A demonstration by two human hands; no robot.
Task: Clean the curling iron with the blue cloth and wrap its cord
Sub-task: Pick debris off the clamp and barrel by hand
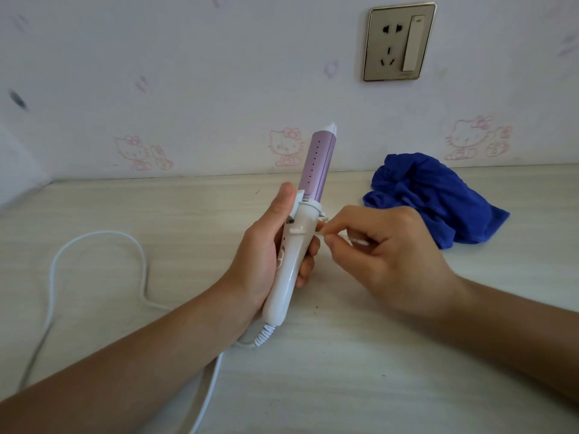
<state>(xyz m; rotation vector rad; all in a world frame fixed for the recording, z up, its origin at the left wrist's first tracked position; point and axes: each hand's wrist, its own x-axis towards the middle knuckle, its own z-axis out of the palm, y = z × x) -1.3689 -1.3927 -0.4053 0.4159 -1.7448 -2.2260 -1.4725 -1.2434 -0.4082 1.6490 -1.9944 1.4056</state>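
My left hand grips the white handle of the curling iron, holding it upright above the table with its purple barrel pointing up toward the wall. My right hand pinches a small white lever sticking out of the handle's right side. The white cord leaves the handle's base through a ribbed sleeve and loops across the table to the left, then runs off the bottom edge. The blue cloth lies crumpled on the table to the right, behind my right hand, untouched.
The pale wood-grain table meets a wall with cartoon cat wallpaper. A gold-framed wall socket with a switch is mounted above the cloth. The wall turns a corner at the far left.
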